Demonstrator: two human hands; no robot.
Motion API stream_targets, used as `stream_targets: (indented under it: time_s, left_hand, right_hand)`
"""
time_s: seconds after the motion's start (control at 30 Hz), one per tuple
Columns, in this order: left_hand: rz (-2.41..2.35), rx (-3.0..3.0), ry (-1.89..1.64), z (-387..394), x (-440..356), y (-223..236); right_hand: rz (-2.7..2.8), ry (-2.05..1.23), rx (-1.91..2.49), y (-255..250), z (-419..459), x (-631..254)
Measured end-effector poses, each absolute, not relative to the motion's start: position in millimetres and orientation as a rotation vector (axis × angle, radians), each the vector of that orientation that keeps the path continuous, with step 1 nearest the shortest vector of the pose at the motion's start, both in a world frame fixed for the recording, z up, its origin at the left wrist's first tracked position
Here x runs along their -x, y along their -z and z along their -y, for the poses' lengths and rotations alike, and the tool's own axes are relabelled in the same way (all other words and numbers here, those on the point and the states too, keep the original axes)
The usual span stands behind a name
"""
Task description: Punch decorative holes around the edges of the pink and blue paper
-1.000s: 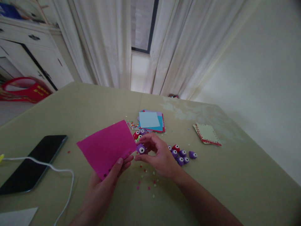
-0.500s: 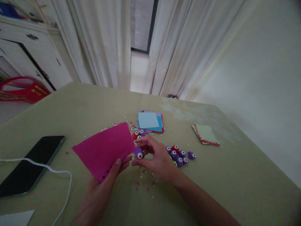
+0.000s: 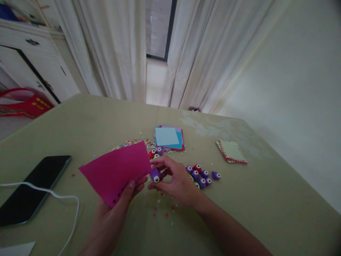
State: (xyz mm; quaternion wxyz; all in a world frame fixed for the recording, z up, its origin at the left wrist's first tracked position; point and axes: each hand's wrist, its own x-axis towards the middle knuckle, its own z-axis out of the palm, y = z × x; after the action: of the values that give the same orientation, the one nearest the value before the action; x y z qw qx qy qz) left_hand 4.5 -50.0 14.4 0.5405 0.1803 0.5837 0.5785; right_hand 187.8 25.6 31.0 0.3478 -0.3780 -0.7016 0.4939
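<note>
A magenta sheet of paper [image 3: 118,170] is tilted up over the table, with several small punched holes along its lower edge. My left hand [image 3: 124,202] is closed on that edge, thumb on top and fingers beneath. Between the thumb and fingers of my right hand [image 3: 177,177] is a small purple craft punch [image 3: 155,175] with a white eye-like spot. This punch sits at the sheet's right corner; whether the paper is inside its slot I cannot tell. More purple, red and green punches [image 3: 201,174] lie just right of my right hand, and a few others [image 3: 157,153] behind it.
Stacked coloured paper [image 3: 167,137] lies at the table's middle, beside scattered confetti [image 3: 130,143]. To the right are scallop-edged cards [image 3: 233,151]. A dark tablet [image 3: 37,188] with a white cable [image 3: 64,196] across it occupies the left. Loose paper dots [image 3: 166,214] lie below my hands.
The view has shifted slightly. Both hands keep their holds on the sheet and the purple punch, and the punch is turned a little, its eye spot now lower.
</note>
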Motion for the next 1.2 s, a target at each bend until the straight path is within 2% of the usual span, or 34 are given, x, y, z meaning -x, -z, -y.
stream_targets:
  time_s: [0.53, 0.9, 1.2]
  left_hand:
    - [-1.411, -0.499, -1.341, 50.0, -7.6, -17.6]
    - [-1.504, -0.534, -1.348, 53.3, -3.6, -2.8]
    - [-1.519, -0.700, -1.268, 51.7, -1.0, -2.9]
  right_hand:
    - [1.871, -1.203, 0.965, -33.0, -24.3, -188.0]
    - [1.642, -1.517, 1.000, -35.8, -17.9, -179.8]
    - [1.440, -1.621, 0.914, -27.6, -21.1, -174.4]
